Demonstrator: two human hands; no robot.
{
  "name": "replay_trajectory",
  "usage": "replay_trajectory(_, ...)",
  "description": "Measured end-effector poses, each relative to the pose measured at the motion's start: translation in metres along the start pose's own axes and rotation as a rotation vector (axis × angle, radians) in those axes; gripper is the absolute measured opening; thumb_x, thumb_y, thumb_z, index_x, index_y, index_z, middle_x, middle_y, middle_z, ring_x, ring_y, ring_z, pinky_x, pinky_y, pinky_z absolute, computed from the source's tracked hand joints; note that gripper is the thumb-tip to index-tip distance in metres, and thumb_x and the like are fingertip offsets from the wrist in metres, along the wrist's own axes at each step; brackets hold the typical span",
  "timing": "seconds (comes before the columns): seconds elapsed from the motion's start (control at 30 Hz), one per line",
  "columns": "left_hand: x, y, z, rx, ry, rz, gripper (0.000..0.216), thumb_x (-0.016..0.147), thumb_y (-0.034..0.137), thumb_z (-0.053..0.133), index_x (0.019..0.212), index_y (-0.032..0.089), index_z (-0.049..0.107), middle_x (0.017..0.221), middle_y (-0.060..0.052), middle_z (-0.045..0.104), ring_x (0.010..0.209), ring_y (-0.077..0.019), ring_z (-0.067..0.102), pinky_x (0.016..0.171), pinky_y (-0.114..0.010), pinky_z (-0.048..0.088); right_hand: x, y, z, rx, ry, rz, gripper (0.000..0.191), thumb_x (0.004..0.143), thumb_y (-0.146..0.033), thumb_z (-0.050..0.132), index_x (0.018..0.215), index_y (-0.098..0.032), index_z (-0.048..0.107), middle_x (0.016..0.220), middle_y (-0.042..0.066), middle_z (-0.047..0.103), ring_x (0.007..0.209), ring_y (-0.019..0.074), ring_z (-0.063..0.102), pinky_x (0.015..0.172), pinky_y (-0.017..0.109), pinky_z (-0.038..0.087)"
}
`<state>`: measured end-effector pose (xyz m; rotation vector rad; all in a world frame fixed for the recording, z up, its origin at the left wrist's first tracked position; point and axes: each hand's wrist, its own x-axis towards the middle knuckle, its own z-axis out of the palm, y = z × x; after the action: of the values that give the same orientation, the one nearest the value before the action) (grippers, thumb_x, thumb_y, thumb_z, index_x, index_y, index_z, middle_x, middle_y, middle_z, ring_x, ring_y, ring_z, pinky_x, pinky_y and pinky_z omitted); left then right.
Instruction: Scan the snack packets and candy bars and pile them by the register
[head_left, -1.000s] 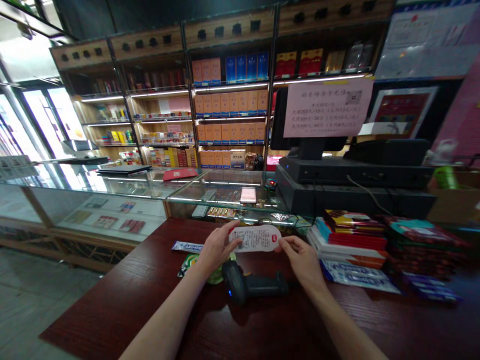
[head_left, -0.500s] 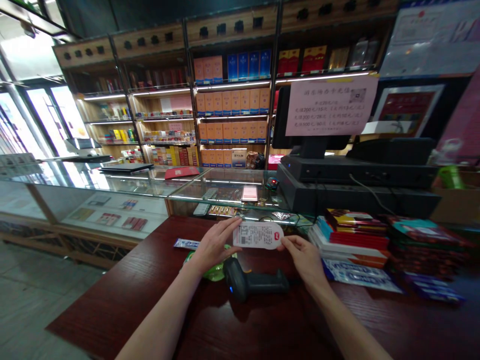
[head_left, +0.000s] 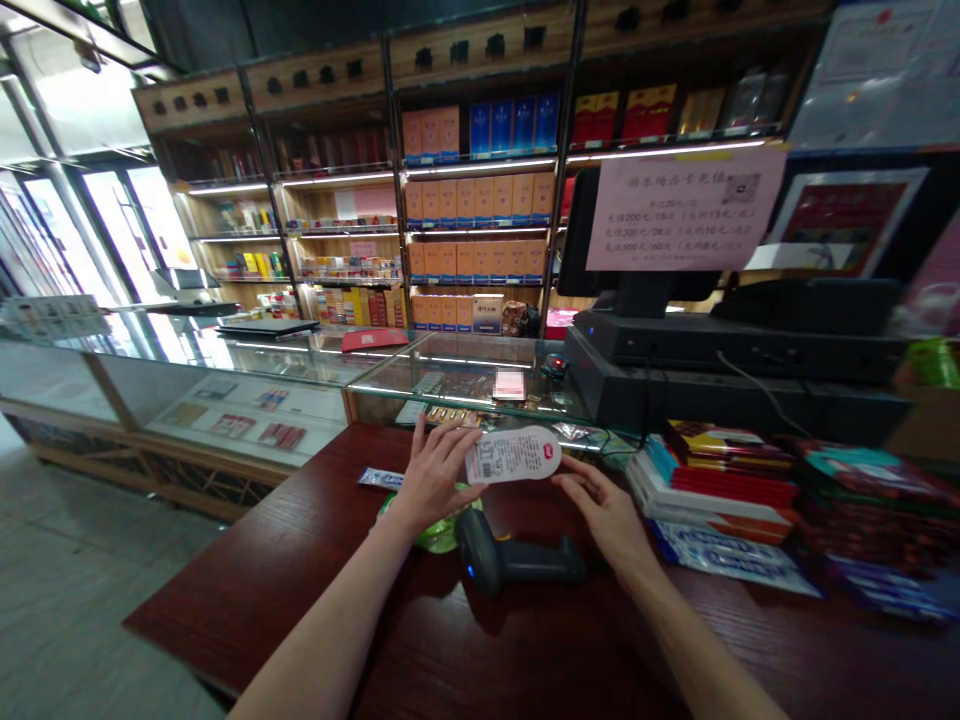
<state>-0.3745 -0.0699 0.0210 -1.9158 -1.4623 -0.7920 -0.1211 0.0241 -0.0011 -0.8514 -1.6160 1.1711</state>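
1. The left hand (head_left: 433, 470) pinches a white printed packet (head_left: 514, 455) above the dark red counter (head_left: 300, 590).
2. The right hand (head_left: 609, 510), fingers loosely spread, hovers just right of it, holding nothing.
3. A black barcode scanner (head_left: 510, 562) lies nearer.

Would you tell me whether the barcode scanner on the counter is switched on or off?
On, it seems: the barcode scanner lies on its side on the wooden counter with a small blue light glowing on its head.
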Motion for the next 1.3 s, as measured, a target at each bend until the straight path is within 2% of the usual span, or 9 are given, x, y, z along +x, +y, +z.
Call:
replay_trajectory(0.13,-0.002,-0.002,0.000,0.023,0.042,-0.020,0.071,0.081,0.044,0.070,0.143,0.020,0.044,0.127,-0.011,0.063,0.133,-0.0319,0.045,0.121,-0.063,0.002,-0.001,0.000,-0.001,-0.136,0.000,-0.063,0.054,0.082,-0.049,0.061,0.127,-0.019,0.058,0.102,0.009,0.076,0.103,0.0272,0.068,0.098,0.044,0.047)
replay_trajectory(0.2,-0.004,-0.005,0.001,0.033,0.049,-0.024,0.070,0.082,0.043,0.070,0.143,0.020,0.044,0.128,-0.011,0.063,0.133,-0.0317,0.046,0.121,-0.063,0.001,-0.007,-0.006,-0.003,-0.251,-0.096,-0.105,0.047,0.087,-0.046,0.055,0.127,-0.021,0.057,0.103,0.008,0.075,0.102,0.0252,0.068,0.096,0.042,0.048)
replay_trajectory(0.3,-0.005,-0.007,0.002,0.044,0.053,-0.031,0.071,0.083,0.042,0.069,0.145,0.021,0.042,0.131,-0.011,0.062,0.133,-0.0311,0.046,0.121,-0.062,0.001,-0.023,-0.018,-0.006,-0.457,-0.326,-0.180,0.045,0.090,-0.042,0.055,0.132,-0.027,0.055,0.111,0.006,0.072,0.106,0.0238,0.065,0.098,0.041,0.046)
replay_trajectory(0.37,-0.006,-0.007,0.002,0.048,0.050,-0.036,0.071,0.083,0.041,0.069,0.146,0.021,0.040,0.133,-0.010,0.061,0.135,-0.0307,0.044,0.122,-0.062,0.001,-0.034,-0.023,-0.008,-0.587,-0.451,-0.228,0.056,0.086,-0.041,0.062,0.140,-0.030,0.048,0.123,0.006,0.068,0.113,0.0250,0.060,0.101,0.043,0.043)
replay_trajectory(0.5,-0.007,-0.007,0.002,0.047,0.029,-0.041,0.068,0.086,0.039,0.066,0.146,0.022,0.039,0.137,-0.010,0.058,0.138,-0.0308,0.041,0.121,-0.063,-0.001,-0.050,-0.020,-0.006,-0.715,-0.551,-0.294,0.082,0.076,-0.030,0.073,0.148,-0.031,0.036,0.132,0.007,0.062,0.118,0.0268,0.055,0.103,0.044,0.040)
replay_trajectory(0.7,-0.008,-0.006,0.004,0.054,0.012,-0.038,0.071,0.085,0.038,0.068,0.147,0.022,0.038,0.140,-0.010,0.057,0.140,-0.0306,0.039,0.121,-0.064,-0.001,-0.056,-0.012,0.008,-0.728,-0.596,-0.361,0.080,0.079,-0.021,0.067,0.150,-0.033,0.032,0.133,0.005,0.063,0.117,0.0260,0.056,0.105,0.046,0.038)
replay_trajectory(0.93,-0.008,-0.006,0.007,0.064,0.006,-0.020,0.070,0.085,0.037,0.068,0.147,0.022,0.038,0.140,-0.010,0.057,0.138,-0.0301,0.041,0.121,-0.063,-0.002,-0.054,-0.004,0.013,-0.758,-0.636,-0.376,0.069,0.086,-0.025,0.061,0.149,-0.031,0.034,0.143,0.005,0.056,0.130,0.0275,0.050,0.112,0.053,0.028)
replay_trajectory(1.17,-0.008,-0.007,0.007,0.062,0.005,-0.033,0.071,0.084,0.035,0.070,0.147,0.022,0.039,0.141,-0.009,0.056,0.138,-0.0301,0.041,0.121,-0.063,-0.001,-0.053,-0.011,0.001,-0.802,-0.565,-0.457,0.071,0.083,-0.020,0.061,0.148,-0.030,0.036,0.134,0.006,0.064,0.113,0.0253,0.060,0.101,0.046,0.039)
replay_trajectory(1.3,-0.008,-0.007,0.007,0.059,0.027,-0.040,0.071,0.085,0.035,0.069,0.147,0.023,0.038,0.140,-0.009,0.057,0.137,-0.0294,0.043,0.121,-0.062,-0.002,-0.052,-0.016,-0.010,-0.772,-0.480,-0.470,0.071,0.083,-0.019,0.058,0.149,-0.030,0.034,0.132,0.007,0.065,0.111,0.0240,0.062,0.095,0.041,0.043)
